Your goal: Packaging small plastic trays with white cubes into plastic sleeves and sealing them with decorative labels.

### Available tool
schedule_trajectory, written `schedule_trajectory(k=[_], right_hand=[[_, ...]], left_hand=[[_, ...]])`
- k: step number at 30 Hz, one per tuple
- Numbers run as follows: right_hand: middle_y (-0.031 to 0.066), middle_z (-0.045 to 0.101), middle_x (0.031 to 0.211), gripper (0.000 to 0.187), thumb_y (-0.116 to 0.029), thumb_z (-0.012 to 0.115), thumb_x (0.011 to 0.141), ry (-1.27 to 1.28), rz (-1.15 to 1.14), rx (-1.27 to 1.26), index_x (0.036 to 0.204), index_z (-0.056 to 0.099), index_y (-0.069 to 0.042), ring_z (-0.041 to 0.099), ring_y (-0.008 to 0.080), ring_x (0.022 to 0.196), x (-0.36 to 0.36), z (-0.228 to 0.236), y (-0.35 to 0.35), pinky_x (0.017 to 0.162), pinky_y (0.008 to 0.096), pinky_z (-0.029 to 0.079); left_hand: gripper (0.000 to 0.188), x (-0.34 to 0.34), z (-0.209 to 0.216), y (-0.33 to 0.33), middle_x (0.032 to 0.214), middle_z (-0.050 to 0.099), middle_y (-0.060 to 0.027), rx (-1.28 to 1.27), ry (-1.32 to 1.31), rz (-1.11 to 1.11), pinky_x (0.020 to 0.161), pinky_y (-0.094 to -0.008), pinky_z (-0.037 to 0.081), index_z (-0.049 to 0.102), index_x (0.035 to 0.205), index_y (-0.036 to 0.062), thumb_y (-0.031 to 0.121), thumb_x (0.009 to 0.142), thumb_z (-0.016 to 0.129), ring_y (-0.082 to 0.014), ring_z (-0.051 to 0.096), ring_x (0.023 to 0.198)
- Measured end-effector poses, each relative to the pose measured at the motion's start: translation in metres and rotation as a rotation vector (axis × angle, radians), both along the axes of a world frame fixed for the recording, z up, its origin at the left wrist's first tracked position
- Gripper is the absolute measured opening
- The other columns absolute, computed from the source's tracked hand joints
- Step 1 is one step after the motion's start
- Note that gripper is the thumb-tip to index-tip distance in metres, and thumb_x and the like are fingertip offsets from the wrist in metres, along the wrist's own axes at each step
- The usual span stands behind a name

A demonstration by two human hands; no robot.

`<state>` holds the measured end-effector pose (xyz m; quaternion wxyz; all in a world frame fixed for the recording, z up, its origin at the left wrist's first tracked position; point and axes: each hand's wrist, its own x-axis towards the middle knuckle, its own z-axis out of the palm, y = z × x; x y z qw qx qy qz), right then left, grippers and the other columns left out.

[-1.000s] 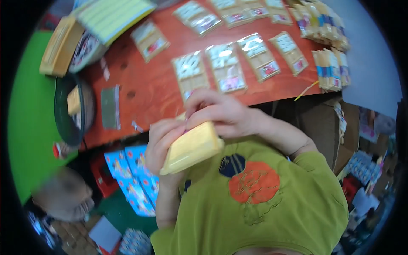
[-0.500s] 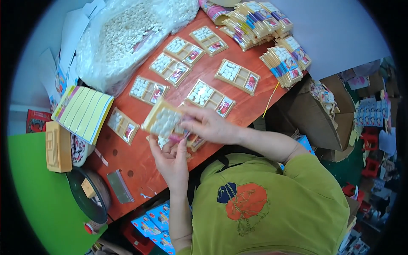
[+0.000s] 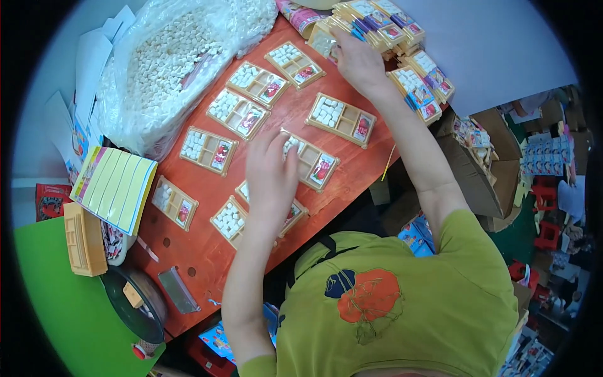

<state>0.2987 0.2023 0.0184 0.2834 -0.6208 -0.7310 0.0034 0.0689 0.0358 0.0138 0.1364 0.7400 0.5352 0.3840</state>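
My right hand reaches to the far edge of the table, its fingers closed on a small tan divided tray beside the stacked trays. The clear front of that tray shows pale pieces. Over the middle of the table is my left hand, fingers apart and curved down at the left end of another divided tray. That tray holds white pillow-shaped pieces and a red-printed packet; my fingers partly cover it. Close below my left hand, a further tray with white pieces is partly hidden by my forearm.
Several similar trays, such as one at the right, lie about the red table. A clear plastic bag of white pieces fills the far left. A black bowl stands at the left edge, and a cardboard box at the right.
The tray held before my body has gone with my right hand to the stack at the far right. My left hand has let go of it and moved over a tray mid-table.
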Motion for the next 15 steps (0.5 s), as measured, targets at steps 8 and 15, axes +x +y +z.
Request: schedule_trajectory(k=[8, 15], right_hand=[[0.0223, 0.068, 0.103, 0.037, -0.016, 0.058, 0.091, -0.024, -0.040, -0.187, 0.127, 0.054, -0.006, 0.064, 0.0403, 0.100, -0.024, -0.016, 0.026, 0.085, 0.0507, 0.051], [0.0256, 0.066, 0.109, 0.037, -0.020, 0.058, 0.092, 0.194, 0.036, -0.340, 0.123, 0.055, -0.002, 0.062, 0.0418, 0.106, -0.007, -0.040, 0.042, 0.091, 0.0497, 0.049]], left_hand=[[0.025, 0.061, -0.050, 0.134, 0.114, 0.059, -0.0183, 0.008, 0.426, -0.045, 0.102, -0.0502, 0.038, 0.064, 0.103, -0.0048, 0.012, 0.085, 0.062, -0.0348, 0.052, 0.114], [0.025, 0.049, -0.056, 0.116, 0.111, 0.058, -0.0185, 0.098, 0.496, 0.023, 0.103, -0.0494, 0.038, 0.063, 0.101, -0.0069, 0.006, 0.081, 0.060, -0.0344, 0.053, 0.112]])
